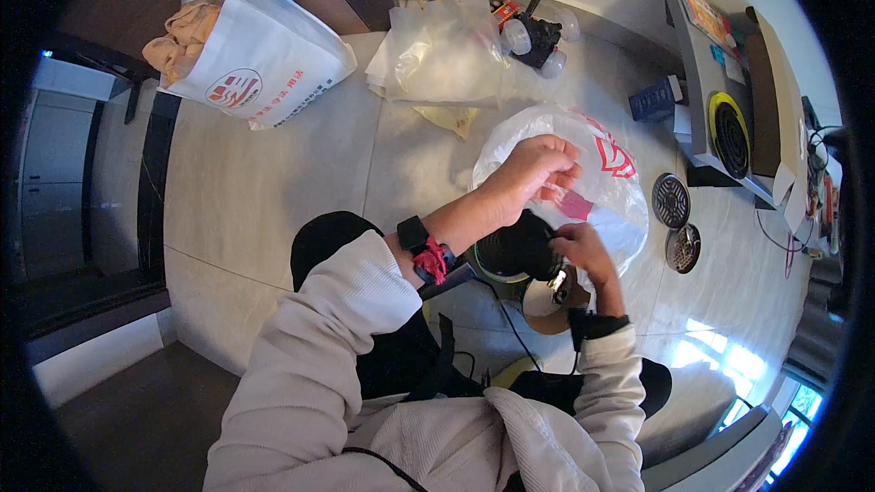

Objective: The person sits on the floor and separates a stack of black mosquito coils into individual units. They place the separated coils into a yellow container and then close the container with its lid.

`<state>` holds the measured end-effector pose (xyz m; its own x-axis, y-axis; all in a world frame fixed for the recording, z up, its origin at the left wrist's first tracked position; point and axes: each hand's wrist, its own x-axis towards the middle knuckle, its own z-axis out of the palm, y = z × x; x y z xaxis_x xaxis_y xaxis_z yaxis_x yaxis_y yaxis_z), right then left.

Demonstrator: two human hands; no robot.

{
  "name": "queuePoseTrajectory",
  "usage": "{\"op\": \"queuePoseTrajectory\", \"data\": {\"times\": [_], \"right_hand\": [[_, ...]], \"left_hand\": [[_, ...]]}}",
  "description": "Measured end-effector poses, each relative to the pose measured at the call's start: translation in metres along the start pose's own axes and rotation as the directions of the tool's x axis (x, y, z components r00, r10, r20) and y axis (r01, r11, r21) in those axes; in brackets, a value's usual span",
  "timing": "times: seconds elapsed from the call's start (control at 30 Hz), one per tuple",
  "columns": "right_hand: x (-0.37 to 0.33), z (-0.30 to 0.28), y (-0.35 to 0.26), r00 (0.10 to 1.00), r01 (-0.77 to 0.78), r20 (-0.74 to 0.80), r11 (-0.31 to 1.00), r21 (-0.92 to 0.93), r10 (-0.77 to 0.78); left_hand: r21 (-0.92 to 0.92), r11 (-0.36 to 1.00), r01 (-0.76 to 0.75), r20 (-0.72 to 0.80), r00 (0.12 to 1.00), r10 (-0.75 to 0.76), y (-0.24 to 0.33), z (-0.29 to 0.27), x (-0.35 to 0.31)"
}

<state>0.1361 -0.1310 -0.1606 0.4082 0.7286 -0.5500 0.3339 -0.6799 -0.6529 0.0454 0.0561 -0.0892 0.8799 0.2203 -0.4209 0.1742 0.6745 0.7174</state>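
Note:
My left hand (540, 167) reaches over a translucent white plastic bag (615, 210) with red print. Its fingers are curled in, and what they hold, if anything, cannot be made out against the film. Lower and to the right, my right hand (583, 251) is closed on the edge of a dark piece (519, 251). That piece lies at the mouth of a round container with a green rim (499, 275), between my two hands. Just below it stands a tan round piece (545, 312) with shiny metal parts at its centre.
Two round dark grilles (672, 200) (684, 248) lie at the right. A shelf unit (706, 118) holds a yellow-rimmed coil. A blue box (656, 100) sits beside it. Farther off stand a clear handled bag (444, 50), a white bag (264, 50) with cloth and a black device (538, 36).

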Motion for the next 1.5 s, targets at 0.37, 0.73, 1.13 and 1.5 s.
{"op": "queuePoseTrajectory", "data": {"times": [0.37, 0.73, 1.13, 1.5], "right_hand": [[-0.044, -0.072, -0.045, 0.992, 0.120, -0.119, 0.443, 0.888, -0.029], [0.018, 0.068, -0.014, 0.996, 0.042, -0.051, 0.919, -0.391, -0.067], [0.049, 0.095, -0.008, 0.960, -0.274, -0.093, 0.824, -0.496, 0.263], [0.029, 0.078, -0.025, 0.974, -0.090, -0.220, 0.813, -0.575, -0.048]], "left_hand": [[0.135, 0.990, 0.049, 0.232, 0.970, -0.080, 0.012, 0.007, -0.012], [-0.013, 0.992, -0.126, 0.007, 0.992, 0.126, 0.039, -0.004, -0.015], [-0.038, 0.985, -0.169, 0.066, 0.983, 0.171, 0.035, 0.000, -0.021], [-0.048, 0.981, -0.190, 0.080, 0.978, 0.194, 0.036, 0.002, -0.018]]}}
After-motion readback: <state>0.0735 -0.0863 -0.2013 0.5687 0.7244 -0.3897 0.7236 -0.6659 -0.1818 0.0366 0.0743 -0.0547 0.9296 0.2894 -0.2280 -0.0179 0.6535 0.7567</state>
